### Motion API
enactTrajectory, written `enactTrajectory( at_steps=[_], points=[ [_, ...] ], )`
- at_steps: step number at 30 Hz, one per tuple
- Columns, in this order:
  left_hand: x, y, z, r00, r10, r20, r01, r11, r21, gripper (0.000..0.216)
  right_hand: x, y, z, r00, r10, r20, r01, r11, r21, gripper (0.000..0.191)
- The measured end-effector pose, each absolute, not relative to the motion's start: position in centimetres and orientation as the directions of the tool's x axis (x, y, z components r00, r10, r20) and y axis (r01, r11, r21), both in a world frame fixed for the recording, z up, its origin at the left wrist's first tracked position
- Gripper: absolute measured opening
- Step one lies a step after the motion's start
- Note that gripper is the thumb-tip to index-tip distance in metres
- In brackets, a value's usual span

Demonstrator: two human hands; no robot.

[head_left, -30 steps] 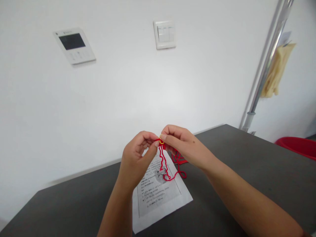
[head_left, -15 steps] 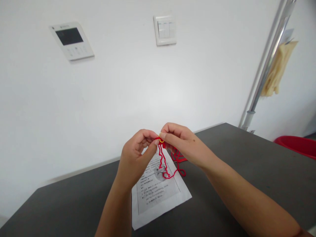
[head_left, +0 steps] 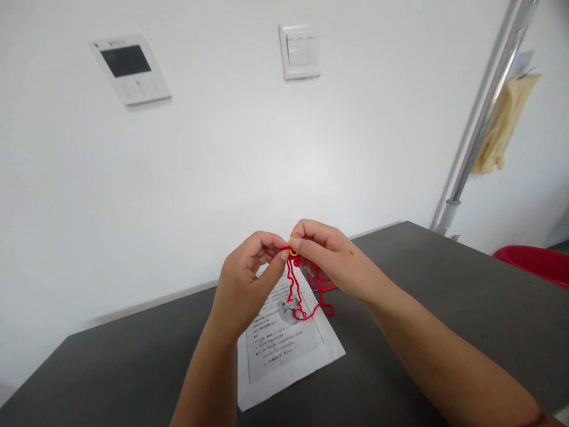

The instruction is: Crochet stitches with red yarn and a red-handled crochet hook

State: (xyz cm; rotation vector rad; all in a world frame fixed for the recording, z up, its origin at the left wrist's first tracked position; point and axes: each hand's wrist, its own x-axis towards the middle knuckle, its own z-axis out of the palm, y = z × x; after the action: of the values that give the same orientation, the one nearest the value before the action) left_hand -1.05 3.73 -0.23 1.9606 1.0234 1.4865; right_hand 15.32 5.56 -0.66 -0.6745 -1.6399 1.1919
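My left hand (head_left: 246, 281) and my right hand (head_left: 331, 258) are raised above a dark grey table (head_left: 444, 296), fingertips pinched together. Between them they hold a red string (head_left: 294, 290) threaded on a small yellow ring (head_left: 293, 251). Loose ends of the string hang down and curl onto a printed sheet of paper (head_left: 284, 350) lying on the table under my hands. More red string (head_left: 320, 280) lies bunched on the table behind my right hand.
A white wall stands close behind the table, carrying a small screen panel (head_left: 128, 68) and a light switch (head_left: 300, 52). A metal pole (head_left: 480, 118) rises at the right with a beige cloth (head_left: 502, 127) hanging by it. A red basin (head_left: 533, 264) shows at the far right.
Both hands stay pinched on the string and ring; they have risen very slightly, and the view has shifted a little.
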Motion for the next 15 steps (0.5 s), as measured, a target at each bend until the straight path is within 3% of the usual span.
enactTrajectory(
  at_steps=[15],
  points=[
    [-1.32, 3.6, -0.24, 0.125, 0.799, 0.588, 0.283, -0.597, 0.75, 0.005, 15.29, 5.46, -0.66, -0.383, 0.842, 0.381, -0.121, 0.364, -0.924, 0.02]
  ],
)
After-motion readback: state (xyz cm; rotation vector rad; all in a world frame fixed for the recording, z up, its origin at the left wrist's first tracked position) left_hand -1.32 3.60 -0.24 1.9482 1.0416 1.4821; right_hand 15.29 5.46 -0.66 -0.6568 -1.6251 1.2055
